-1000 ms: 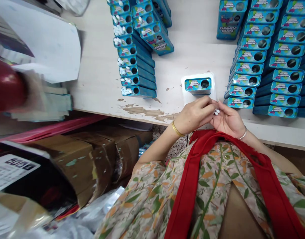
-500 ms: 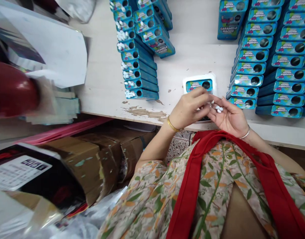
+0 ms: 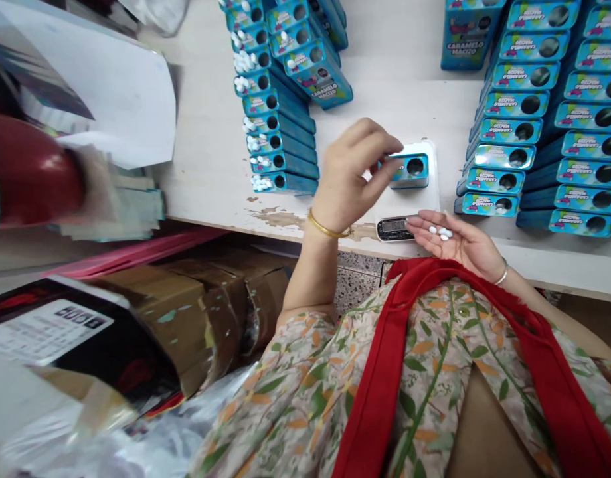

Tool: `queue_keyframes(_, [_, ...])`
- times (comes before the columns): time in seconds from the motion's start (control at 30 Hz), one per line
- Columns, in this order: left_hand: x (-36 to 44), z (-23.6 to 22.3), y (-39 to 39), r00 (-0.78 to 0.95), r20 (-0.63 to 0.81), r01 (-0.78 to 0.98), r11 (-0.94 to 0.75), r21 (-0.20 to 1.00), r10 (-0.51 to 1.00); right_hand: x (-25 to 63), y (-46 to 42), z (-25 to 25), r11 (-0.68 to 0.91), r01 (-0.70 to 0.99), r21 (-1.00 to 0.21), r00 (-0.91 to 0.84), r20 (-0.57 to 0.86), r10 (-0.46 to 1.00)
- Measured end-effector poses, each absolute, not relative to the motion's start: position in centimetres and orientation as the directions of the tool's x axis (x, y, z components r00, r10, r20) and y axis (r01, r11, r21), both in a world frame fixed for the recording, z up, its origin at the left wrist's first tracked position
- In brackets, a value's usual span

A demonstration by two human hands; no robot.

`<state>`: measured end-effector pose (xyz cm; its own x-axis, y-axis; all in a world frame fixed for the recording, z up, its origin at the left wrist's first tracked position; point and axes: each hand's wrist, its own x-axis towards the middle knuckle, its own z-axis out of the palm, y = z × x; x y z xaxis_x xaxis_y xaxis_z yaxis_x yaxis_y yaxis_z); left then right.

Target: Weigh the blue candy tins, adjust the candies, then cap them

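My right hand (image 3: pixel 457 242) is palm up with its fingers loosely curled, and several small white candies (image 3: pixel 441 232) lie in it. My left hand (image 3: pixel 358 166), with a gold bangle at the wrist, hovers over the left end of a blue tin (image 3: pixel 412 170). Its thumb and forefinger are bent towards each other in a pinch; whether a candy is between them I cannot make out. The tin stands upright, its round opening facing up, on a white digital scale (image 3: pixel 432 199). The scale's lit display (image 3: pixel 396 226) shows beside my right fingertips.
Rows of blue tins (image 3: pixel 517 129) with round openings stand on the right of the white table (image 3: pixel 385 99). More tins (image 3: pixel 285 156) stand to the left, several with white candies on top. Cardboard boxes (image 3: pixel 180 318) sit below the table's left edge.
My left hand has moved away from my right palm, up and left to the tin on the scale. My right hand has lowered slightly, and the scale's display has come into view.
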<state>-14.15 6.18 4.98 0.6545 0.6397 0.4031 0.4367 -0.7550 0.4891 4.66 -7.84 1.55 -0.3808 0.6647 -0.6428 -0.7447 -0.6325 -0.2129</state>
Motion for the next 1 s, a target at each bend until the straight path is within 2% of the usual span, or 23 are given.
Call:
queue_keyframes(0.1, [-16.3,4.8,5.9,0.492,0.498,0.511,-0.7,0.499,0.714,5.8,-9.1,0.9,-0.741,-0.627,-0.241,-0.467,-0.645,0.605])
queue_keyframes(0.2, [-19.0,3.3,5.6,0.421,0.48,0.586,-0.635,0.504,0.77,6.9,-10.2,0.5,-0.788,-0.552,-0.274,-0.491,-0.657,0.572])
queue_keyframes(0.47, [-21.5,1.1,4.0,0.284,0.428,0.611,-0.506,0.609,0.858,7.0,-10.7,0.3,-0.781,-0.533,-0.324,-0.488,-0.636,0.597])
queue_keyframes(0.6, [-22.0,0.3,4.0,0.312,0.399,0.603,-0.504,0.618,0.862,6.9,-10.9,0.4,-0.773,-0.544,-0.327,-0.466,-0.648,0.603])
queue_keyframes(0.8, [-20.6,1.1,3.4,0.392,0.367,0.691,-0.533,0.488,0.844,6.9,-11.1,0.3,-0.77,-0.542,-0.337,-0.464,-0.643,0.609])
queue_keyframes(0.9, [-18.0,1.9,3.1,0.498,0.325,0.681,-0.595,0.427,0.804,6.8,-11.1,0.1,-0.767,-0.543,-0.341,-0.461,-0.643,0.612])
queue_keyframes(1.0, [-14.8,2.3,3.6,0.603,0.273,0.617,-0.655,0.435,0.749,6.8,-11.2,-0.2,-0.761,-0.55,-0.344,-0.47,-0.625,0.623])
